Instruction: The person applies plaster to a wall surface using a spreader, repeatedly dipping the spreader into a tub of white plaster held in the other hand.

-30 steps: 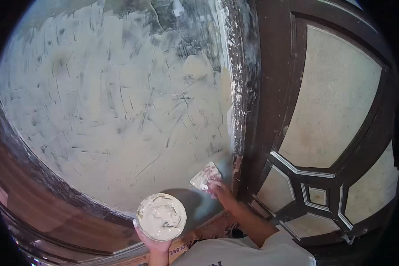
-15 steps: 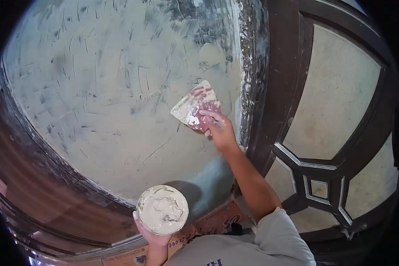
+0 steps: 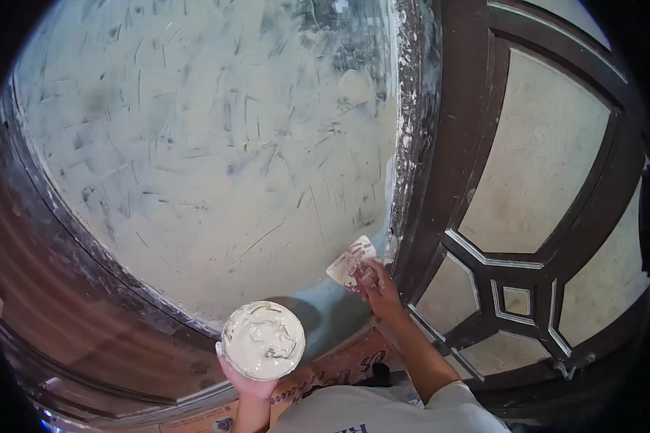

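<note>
My right hand (image 3: 380, 290) grips a flat, reddish putty scraper (image 3: 353, 263) smeared with pale filler. The blade lies against the lower right of a wall panel (image 3: 217, 166) coated in streaky off-white putty, close to a patch of bluish bare wall (image 3: 339, 303). My left hand (image 3: 245, 379) is wrapped round the side of a round tub (image 3: 229, 339), held up near my body. Inside the tub is creamy white putty (image 3: 267, 338), with ridges and dark marks on its surface.
Along the panel's right edge runs a dark, putty-spattered frame (image 3: 414, 130). Beyond it stands a dark brown door (image 3: 477, 144) with pale inset panels. A brown wooden surface (image 3: 72, 310) borders the left. Printed cardboard (image 3: 325, 369) lies at the foot of the wall.
My right hand and the scraper have moved down and slightly right along the wall, toward the bluish patch. The left hand and tub have stayed almost still.
</note>
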